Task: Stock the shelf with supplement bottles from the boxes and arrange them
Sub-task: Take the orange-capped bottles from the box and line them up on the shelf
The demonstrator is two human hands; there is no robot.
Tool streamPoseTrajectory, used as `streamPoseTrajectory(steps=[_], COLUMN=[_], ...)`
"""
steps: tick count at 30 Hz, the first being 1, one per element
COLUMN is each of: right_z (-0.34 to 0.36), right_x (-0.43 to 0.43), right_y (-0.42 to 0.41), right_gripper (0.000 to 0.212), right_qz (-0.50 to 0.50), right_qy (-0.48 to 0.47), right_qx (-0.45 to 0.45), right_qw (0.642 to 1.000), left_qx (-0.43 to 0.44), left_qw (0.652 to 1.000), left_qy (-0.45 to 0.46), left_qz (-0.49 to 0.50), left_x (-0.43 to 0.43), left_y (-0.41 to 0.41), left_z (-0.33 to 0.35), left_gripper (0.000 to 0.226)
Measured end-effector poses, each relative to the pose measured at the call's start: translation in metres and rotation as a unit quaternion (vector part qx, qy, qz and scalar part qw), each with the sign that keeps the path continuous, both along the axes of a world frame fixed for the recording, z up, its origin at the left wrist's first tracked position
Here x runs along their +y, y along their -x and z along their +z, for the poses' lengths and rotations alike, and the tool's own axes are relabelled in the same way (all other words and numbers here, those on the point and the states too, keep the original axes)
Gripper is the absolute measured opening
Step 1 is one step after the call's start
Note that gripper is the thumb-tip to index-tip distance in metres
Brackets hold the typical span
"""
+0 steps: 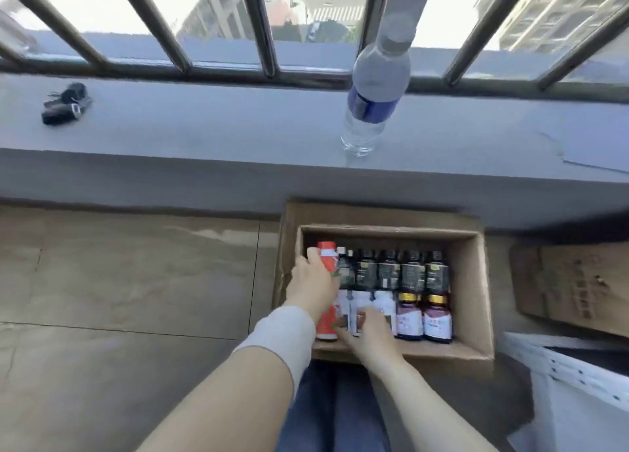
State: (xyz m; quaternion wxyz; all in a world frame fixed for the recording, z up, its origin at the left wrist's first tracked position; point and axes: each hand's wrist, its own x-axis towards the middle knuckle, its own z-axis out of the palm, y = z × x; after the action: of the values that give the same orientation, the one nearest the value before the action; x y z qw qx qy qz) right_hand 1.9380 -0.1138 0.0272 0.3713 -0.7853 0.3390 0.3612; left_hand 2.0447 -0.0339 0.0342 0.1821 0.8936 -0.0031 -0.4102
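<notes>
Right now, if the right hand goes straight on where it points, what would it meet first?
The right hand would meet the white bottles in the near row; it seems to touch them.

We count one open box [476, 301], one water bottle [372, 97] and one key bunch [64, 103]. Inside it we see five dark bottles [412, 274], three white bottles [385, 302] and two gold-capped bottles [437, 317].

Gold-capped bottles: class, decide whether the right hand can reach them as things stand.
Probably yes. The right hand is on the white bottles right beside the gold-capped bottles, the box is open on top, and nothing covers them.
</notes>
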Motion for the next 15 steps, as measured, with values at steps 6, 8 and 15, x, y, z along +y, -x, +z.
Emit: streamPoseTrajectory(steps=[6,8,15], right_z=[-0.078,-0.084,-0.063], right_x=[0.013,0.018,0.013], right_y=[-0.005,-0.003,0.003], right_gripper=[0.066,0.062,0.050], right_qz=[-0.064,-0.091,-0.158], right_qy=[-0.023,-0.024,-0.089], right_qx=[-0.007,-0.016,-0.030], right_qw=[0.998,0.995,0.983], left_qx=[-0.063,-0.075,-0.050], left_qw=[0.997,0.996,0.981], left_qy=[-0.036,-0.042,0.074], left_qz=[0.034,0.024,0.173], left_x=[-0.027,-0.027,-0.025], left_y=[-0.006,-0.003,-0.006], left_z=[-0.069,-0.076,-0.048], left_gripper=[0.078,0.078,0.072])
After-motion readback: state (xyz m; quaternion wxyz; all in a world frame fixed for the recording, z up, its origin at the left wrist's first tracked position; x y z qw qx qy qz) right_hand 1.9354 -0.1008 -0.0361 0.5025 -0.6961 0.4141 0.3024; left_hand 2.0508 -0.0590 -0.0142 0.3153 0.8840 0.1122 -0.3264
